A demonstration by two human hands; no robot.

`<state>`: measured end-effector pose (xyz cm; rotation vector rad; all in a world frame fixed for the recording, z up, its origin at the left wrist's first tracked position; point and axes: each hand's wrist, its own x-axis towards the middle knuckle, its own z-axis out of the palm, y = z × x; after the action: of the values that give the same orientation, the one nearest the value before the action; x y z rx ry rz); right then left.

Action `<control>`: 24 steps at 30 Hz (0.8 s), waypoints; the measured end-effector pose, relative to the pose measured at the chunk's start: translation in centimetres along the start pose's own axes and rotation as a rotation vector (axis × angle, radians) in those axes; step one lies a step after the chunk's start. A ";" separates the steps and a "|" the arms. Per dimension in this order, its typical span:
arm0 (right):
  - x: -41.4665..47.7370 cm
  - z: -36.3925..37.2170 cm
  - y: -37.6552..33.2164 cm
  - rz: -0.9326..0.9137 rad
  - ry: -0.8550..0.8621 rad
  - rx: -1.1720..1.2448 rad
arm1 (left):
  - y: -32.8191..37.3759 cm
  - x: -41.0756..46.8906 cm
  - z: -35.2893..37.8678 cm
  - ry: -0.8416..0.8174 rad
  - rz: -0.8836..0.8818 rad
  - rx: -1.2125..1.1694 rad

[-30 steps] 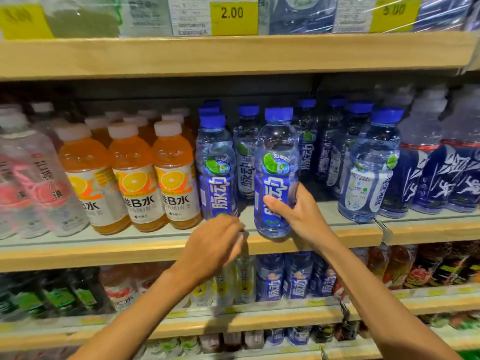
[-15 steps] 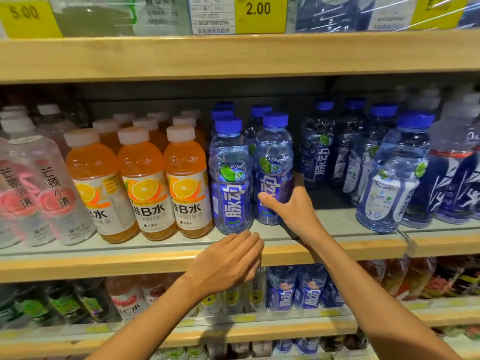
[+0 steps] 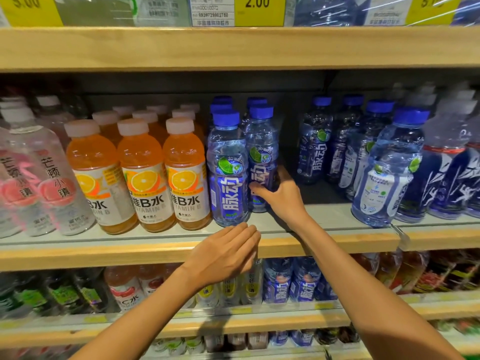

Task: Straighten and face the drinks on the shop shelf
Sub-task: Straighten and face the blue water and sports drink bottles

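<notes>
Blue-capped clear drink bottles stand in rows on the middle wooden shelf (image 3: 324, 244). My right hand (image 3: 281, 196) grips the lower part of one blue-label bottle (image 3: 261, 157), set slightly behind the front bottle (image 3: 227, 172) to its left. That front bottle faces forward at the shelf's edge. My left hand (image 3: 226, 252) hovers flat with straight fingers in front of the shelf lip, just below the front bottle, holding nothing. Right of the held bottle is a gap, then more blue-capped bottles (image 3: 314, 144), one at the front right (image 3: 389, 172) turned with its white back label outward.
Three orange vitamin drink bottles (image 3: 141, 178) front their rows on the left, with clear peach-label bottles (image 3: 52, 183) further left. Dark-blue-label bottles (image 3: 452, 175) stand at far right. A shelf with yellow price tags (image 3: 259, 9) hangs above; a lower shelf (image 3: 259, 320) holds more drinks.
My right hand has pushed the blue bottle back from the shelf's front edge and leftward, next to the front bottle. My left hand has opened flat and stays below the shelf lip.
</notes>
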<state>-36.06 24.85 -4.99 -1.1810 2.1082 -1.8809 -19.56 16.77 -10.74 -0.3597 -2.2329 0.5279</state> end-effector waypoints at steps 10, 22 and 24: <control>0.8 0.0 0.0 0.054 -0.052 0.038 | 0.1 0.3 -0.5 -0.077 -0.040 -0.044; 0.2 -4.7 1.8 0.047 0.147 -0.049 | 2.5 5.1 -0.8 -0.171 -0.108 -0.153; 0.4 -6.7 2.7 0.073 0.263 -0.184 | 2.9 6.9 -0.3 -0.232 -0.109 -0.159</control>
<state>-41.13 29.93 -5.58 -0.9126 2.4707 -1.9381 -23.54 22.26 -7.57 -0.2667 -2.5110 0.3487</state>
